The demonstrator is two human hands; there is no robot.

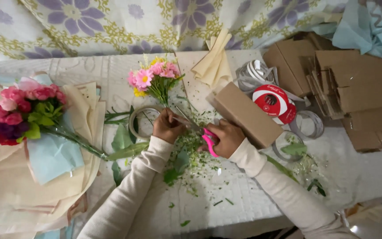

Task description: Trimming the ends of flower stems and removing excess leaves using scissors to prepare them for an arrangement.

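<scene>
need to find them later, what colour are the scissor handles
Bright pink. The scissors sit in the right hand; the head view shows it.

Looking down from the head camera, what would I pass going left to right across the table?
Red and pink bouquet → tape ring → left hand → pink-handled scissors → right hand → red and white tape roll → stack of cardboard.
</scene>
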